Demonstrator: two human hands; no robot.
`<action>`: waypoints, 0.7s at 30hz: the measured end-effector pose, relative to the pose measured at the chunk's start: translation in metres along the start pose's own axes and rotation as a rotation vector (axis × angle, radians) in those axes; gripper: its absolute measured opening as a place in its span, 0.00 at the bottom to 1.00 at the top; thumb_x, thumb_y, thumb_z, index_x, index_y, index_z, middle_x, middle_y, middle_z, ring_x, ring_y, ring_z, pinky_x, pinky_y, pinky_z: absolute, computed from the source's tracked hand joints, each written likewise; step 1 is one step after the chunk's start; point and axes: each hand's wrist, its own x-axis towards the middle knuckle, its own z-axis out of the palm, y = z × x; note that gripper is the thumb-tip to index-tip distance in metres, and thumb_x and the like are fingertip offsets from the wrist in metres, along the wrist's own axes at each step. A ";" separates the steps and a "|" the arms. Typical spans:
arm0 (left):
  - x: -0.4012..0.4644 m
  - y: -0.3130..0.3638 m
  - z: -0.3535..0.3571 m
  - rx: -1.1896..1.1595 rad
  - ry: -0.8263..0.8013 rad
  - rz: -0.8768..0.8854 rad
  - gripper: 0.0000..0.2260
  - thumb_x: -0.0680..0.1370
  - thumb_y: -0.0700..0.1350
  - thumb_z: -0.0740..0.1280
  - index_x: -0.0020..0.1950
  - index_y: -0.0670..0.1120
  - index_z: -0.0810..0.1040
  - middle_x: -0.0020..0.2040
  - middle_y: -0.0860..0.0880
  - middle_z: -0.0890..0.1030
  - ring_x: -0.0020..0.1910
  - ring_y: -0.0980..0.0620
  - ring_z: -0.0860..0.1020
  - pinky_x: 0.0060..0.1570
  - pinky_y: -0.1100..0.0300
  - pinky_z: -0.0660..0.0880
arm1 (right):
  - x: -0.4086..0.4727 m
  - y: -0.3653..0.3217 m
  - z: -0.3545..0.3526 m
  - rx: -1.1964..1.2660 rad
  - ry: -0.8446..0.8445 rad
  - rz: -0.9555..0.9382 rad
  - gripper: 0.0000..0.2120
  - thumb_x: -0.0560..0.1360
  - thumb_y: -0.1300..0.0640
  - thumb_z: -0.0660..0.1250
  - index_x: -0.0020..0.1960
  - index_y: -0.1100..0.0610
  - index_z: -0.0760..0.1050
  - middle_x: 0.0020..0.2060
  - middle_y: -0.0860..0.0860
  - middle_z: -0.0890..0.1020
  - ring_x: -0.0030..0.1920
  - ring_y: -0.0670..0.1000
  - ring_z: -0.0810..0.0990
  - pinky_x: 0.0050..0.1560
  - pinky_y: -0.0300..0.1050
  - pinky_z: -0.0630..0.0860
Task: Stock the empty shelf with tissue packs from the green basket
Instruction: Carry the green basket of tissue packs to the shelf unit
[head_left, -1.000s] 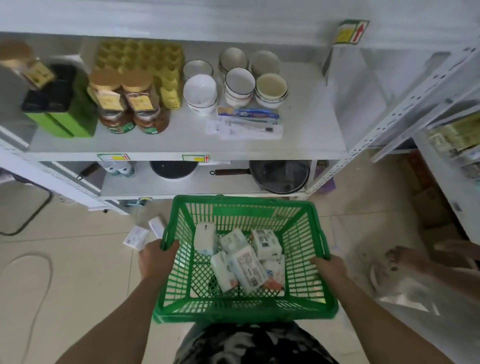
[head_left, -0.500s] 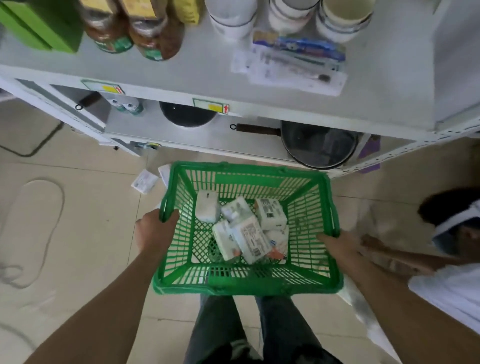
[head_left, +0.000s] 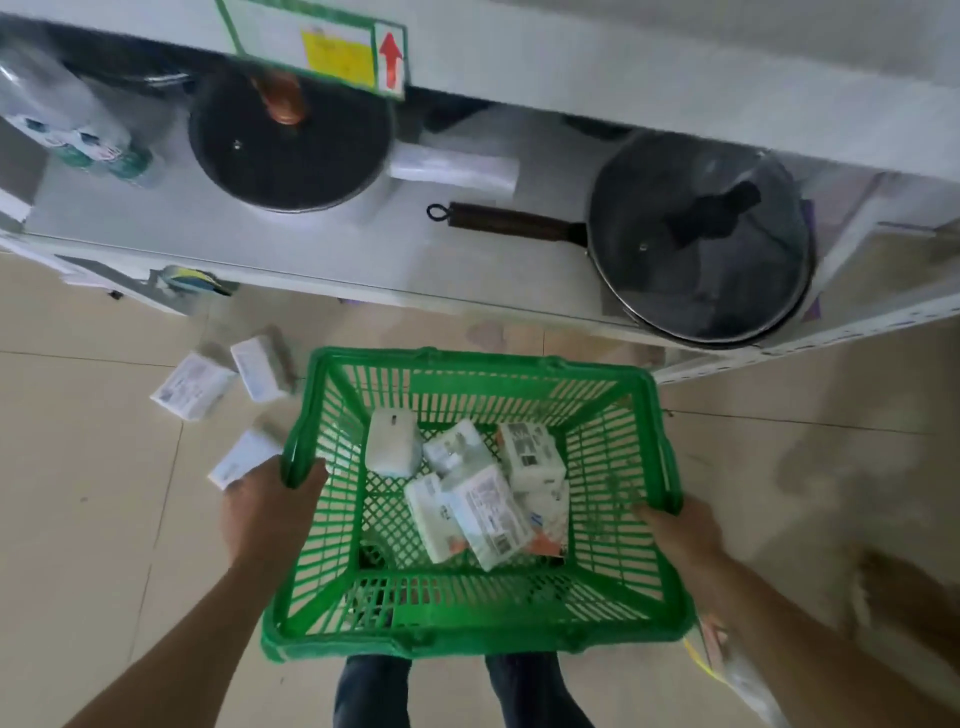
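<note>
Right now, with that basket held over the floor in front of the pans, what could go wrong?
1. Three tissue packs already lie on the floor beside the green basket; a step could crush one.
2. The loose packs in the basket may slide if it tips, since the left hand and right hand grip only the side rims.
3. The lidded pan overhangs the low shelf's edge; the basket might knock it.

Shelf-edge tag (head_left: 332, 47) is showing a red up-arrow beside a yellow panel; its print is blurring. Tissue packs (head_left: 488, 512) are bearing barcodes and print, illegible.
</note>
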 end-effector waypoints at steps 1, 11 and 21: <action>0.012 -0.005 0.019 -0.008 0.004 0.011 0.23 0.80 0.55 0.69 0.30 0.45 0.69 0.25 0.44 0.73 0.28 0.43 0.72 0.28 0.55 0.64 | 0.017 0.006 0.011 -0.009 0.004 0.000 0.18 0.75 0.58 0.77 0.62 0.65 0.82 0.53 0.65 0.86 0.51 0.62 0.85 0.55 0.56 0.83; 0.080 -0.032 0.138 -0.002 0.039 0.048 0.22 0.80 0.54 0.69 0.32 0.43 0.72 0.26 0.44 0.72 0.26 0.50 0.67 0.26 0.60 0.58 | 0.119 0.047 0.110 0.048 0.166 0.002 0.12 0.75 0.53 0.74 0.55 0.60 0.83 0.36 0.53 0.81 0.33 0.51 0.79 0.31 0.39 0.73; 0.130 -0.061 0.177 0.073 0.062 0.048 0.23 0.81 0.59 0.67 0.33 0.45 0.69 0.29 0.44 0.70 0.36 0.39 0.70 0.38 0.50 0.66 | 0.155 0.046 0.172 0.141 0.208 -0.033 0.13 0.76 0.56 0.72 0.36 0.52 0.71 0.31 0.51 0.77 0.28 0.48 0.73 0.26 0.39 0.66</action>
